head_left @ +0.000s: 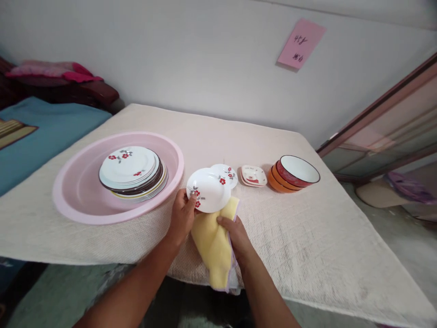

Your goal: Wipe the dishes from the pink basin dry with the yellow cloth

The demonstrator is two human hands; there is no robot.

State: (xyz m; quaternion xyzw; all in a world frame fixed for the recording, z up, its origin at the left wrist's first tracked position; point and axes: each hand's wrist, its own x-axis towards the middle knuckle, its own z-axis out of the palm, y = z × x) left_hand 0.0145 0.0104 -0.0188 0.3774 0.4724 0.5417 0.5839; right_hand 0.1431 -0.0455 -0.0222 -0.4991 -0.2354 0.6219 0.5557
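Observation:
My left hand (pixel 183 213) grips the left edge of a white plate (pixel 209 187) with red and grey flowers, thumb on its face. A yellow cloth (pixel 213 246) with a purple edge hangs from my right hand (pixel 235 232), its upper corner touching the plate's lower right rim. Behind the held plate, partly covered by it, lies another flowered plate (pixel 232 181) on the table. To its right are small square dishes (pixel 253 176) in a stack.
A pink basin (pixel 73 205) on the left holds a stack of plates (pixel 131 168). Stacked orange and red bowls (pixel 290 175) stand on the right of the cloth-covered table (pixel 307 246). A pink note (pixel 302 44) is stuck to the wall.

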